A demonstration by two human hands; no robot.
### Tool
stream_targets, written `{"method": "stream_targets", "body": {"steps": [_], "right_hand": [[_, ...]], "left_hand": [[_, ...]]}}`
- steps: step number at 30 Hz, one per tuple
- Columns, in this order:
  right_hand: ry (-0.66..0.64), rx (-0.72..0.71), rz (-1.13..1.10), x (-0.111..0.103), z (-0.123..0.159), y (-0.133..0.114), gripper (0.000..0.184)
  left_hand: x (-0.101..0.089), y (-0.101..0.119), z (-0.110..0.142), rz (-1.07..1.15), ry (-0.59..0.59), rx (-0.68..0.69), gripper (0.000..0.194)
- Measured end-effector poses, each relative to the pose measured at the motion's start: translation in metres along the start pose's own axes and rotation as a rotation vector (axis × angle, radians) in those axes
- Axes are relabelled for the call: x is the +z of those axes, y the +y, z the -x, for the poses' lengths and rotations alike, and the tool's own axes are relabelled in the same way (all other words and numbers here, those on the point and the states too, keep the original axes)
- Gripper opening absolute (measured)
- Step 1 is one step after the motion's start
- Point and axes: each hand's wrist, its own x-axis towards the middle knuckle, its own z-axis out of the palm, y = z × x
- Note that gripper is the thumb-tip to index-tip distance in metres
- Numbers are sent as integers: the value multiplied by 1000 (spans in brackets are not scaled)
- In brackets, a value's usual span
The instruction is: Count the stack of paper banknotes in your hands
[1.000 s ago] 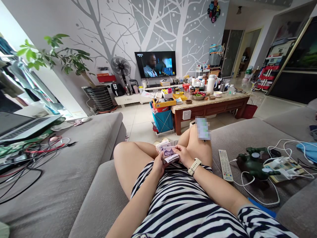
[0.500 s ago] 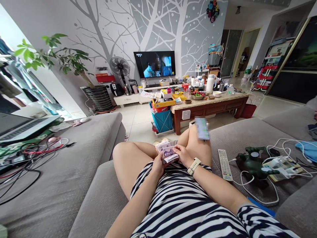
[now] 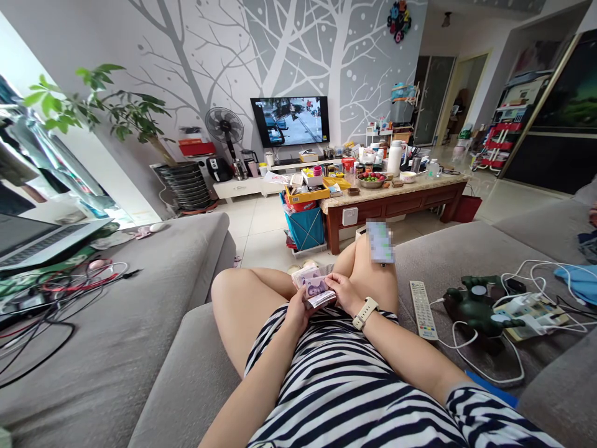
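Note:
A stack of purple banknotes (image 3: 315, 286) lies between my hands, above my lap. My left hand (image 3: 297, 309) is closed around the near left side of the stack, with its thumb on top. At the right edge, my right hand (image 3: 346, 294) pinches the notes between thumb and fingers; a pale watch (image 3: 365, 313) is on that wrist. The lower notes fan out toward me with white edges showing. A phone (image 3: 380, 242), blurred in the picture, rests on my right knee.
On the sofa to my right lie a remote control (image 3: 423, 310), a dark green figure (image 3: 480, 308) and a power strip (image 3: 536, 317) with white cables. Tangled cables (image 3: 60, 292) and a laptop (image 3: 41, 239) are on the left. Ahead stands a crowded coffee table (image 3: 392, 198).
Both hands keep almost the same place on the banknotes, with only a slight shift at the notes. The television picture has changed, and the camera view has moved very slightly.

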Motion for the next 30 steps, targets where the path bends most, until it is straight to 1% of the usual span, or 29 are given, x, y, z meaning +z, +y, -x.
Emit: {"method": "stream_targets", "body": {"steps": [4, 11, 20, 30], "right_hand": [[2, 7, -2, 0, -1, 1, 32], [-13, 6, -29, -1, -2, 4, 30], [-21, -4, -53, -1, -3, 5, 30], [-20, 40, -98, 0, -1, 2, 32]], "left_hand": [[-1, -1, -1, -9, 1, 4, 33], [-1, 0, -1, -7, -30, 5, 32], [0, 0, -1, -19, -16, 11, 32], [-5, -3, -5, 6, -31, 16, 32]]}}
